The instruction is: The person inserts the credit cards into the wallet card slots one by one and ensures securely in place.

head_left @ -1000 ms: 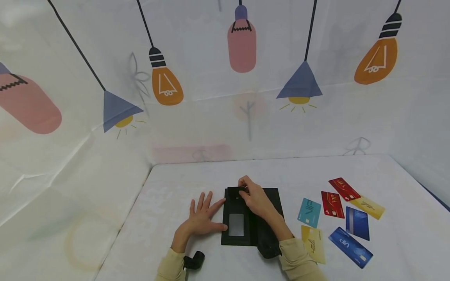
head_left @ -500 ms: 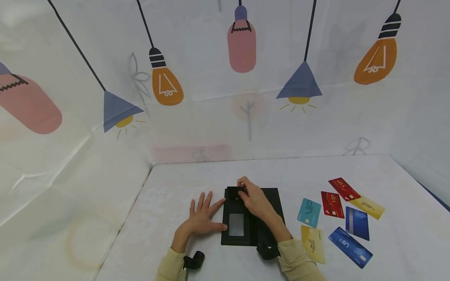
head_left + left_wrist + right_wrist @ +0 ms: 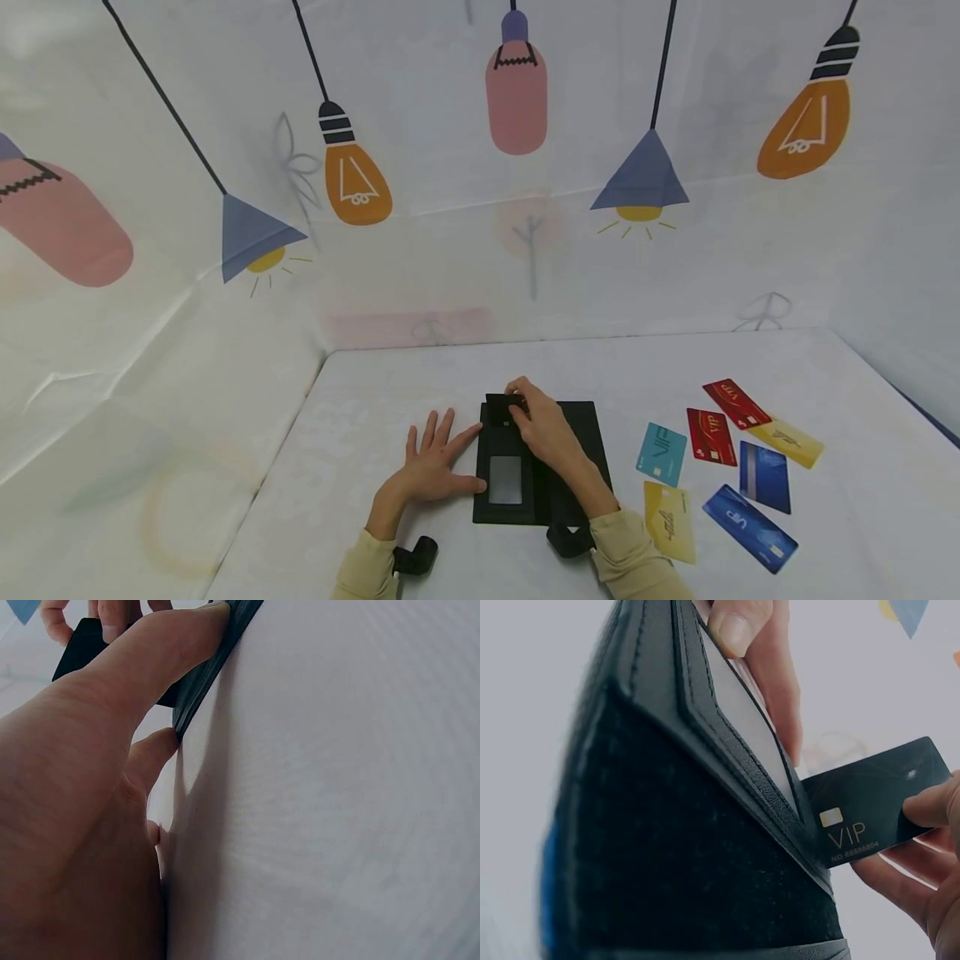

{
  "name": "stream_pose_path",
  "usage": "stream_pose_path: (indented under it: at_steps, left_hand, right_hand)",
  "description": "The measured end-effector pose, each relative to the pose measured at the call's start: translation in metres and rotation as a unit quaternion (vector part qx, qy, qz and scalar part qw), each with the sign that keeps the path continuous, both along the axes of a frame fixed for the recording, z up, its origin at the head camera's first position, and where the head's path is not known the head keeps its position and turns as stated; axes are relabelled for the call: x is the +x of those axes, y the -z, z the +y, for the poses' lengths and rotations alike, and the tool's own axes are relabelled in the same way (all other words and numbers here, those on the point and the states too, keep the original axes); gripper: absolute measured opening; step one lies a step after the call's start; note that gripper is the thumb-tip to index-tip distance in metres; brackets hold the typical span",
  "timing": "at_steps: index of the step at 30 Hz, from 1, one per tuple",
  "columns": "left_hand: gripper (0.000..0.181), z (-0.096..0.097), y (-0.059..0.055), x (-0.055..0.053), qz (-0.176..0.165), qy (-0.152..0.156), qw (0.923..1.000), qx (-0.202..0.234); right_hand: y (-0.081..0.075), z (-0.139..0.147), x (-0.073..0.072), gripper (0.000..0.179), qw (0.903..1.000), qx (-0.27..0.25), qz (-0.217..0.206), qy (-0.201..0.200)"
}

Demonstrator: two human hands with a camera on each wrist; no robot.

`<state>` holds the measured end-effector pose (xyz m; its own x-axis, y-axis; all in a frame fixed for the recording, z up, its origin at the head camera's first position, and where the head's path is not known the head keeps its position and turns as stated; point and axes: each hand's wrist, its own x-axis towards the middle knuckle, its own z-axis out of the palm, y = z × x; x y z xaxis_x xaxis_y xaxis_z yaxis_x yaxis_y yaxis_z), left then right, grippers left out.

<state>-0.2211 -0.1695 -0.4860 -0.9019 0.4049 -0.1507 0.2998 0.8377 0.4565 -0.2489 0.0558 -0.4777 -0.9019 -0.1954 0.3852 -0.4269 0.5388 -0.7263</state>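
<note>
A black wallet (image 3: 527, 483) lies spread flat on the white table, a clear window (image 3: 506, 480) in its left half. My right hand (image 3: 551, 429) pinches a black VIP card (image 3: 870, 799) between thumb and fingers at the wallet's far left edge. In the right wrist view much of this card stands out past the wallet's edge, and its near end meets the pocket there. My left hand (image 3: 427, 475) is spread on the table, with thumb and forefinger tips resting on the wallet's left edge. The left wrist view shows that thumb (image 3: 187, 637) on the edge.
Loose cards lie right of the wallet: a teal one (image 3: 662, 453), two red (image 3: 711, 436), two yellow (image 3: 670, 522) and two blue (image 3: 750, 528). A black wrist camera (image 3: 416, 556) sits by the left sleeve. A lamp-patterned cloth (image 3: 450, 267) hangs behind the table.
The black card has slid a little farther out past the wallet's far edge, held by my right hand. The right forearm has shifted slightly left. My left hand keeps its place.
</note>
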Motion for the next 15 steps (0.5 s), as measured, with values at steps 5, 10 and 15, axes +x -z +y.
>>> stream_pose_path:
  at_steps: [5,10,15]
  left_hand:
    - [0.086,0.001,0.001,-0.001,-0.001,-0.001,1.0000,-0.009]
    - [0.086,0.000,0.002,-0.002,0.001,-0.003,1.0000,-0.006]
    - [0.087,0.001,0.002,-0.001,0.007,-0.002,0.9999,-0.007]
  right_hand:
    - [0.001,0.000,0.000,0.021,1.0000,-0.004,-0.004,0.008]
    - [0.005,-0.001,-0.003,0.021,0.9998,-0.018,-0.005,0.010]
    - [0.011,0.001,-0.008,0.025,0.9997,-0.019,-0.002,0.014]
